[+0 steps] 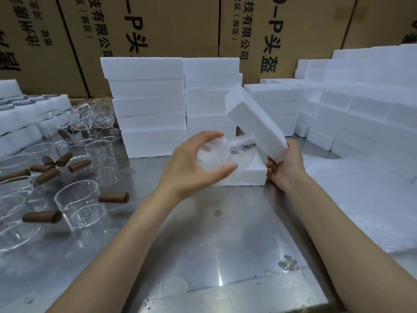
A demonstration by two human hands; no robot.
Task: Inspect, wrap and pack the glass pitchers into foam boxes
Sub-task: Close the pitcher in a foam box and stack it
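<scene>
Standing along the rear of the scene, printed cardboard cartons (158, 26) form a wall behind the metal table (214, 240). Stacks of closed foam boxes (146, 105) occupy the back centre of the table, and a further bank of stacked foam boxes (361, 98) rises at the right. A sheet of white foam wrap (365, 199) lies flat on the table's right side.

At the left, unwrapped glass pitchers (79, 206) with brown wooden handles stand close together on the table, several touching.

At centre, an open foam box base (246, 175) rests on the table. The foam lid (255, 123) is tilted above it, its lower end raised off the base. The right hand (286, 168) grips that lower end, fingers curled under its edge.

The left hand (198, 163) is curved, thumb below and fingers above, around a wrapped pitcher (216, 152) located in or just over the base; motion blur prevents confirming whether the fingers actually touch it. Dark marks, possibly the handle, show through the wrap beneath the lid.
</scene>
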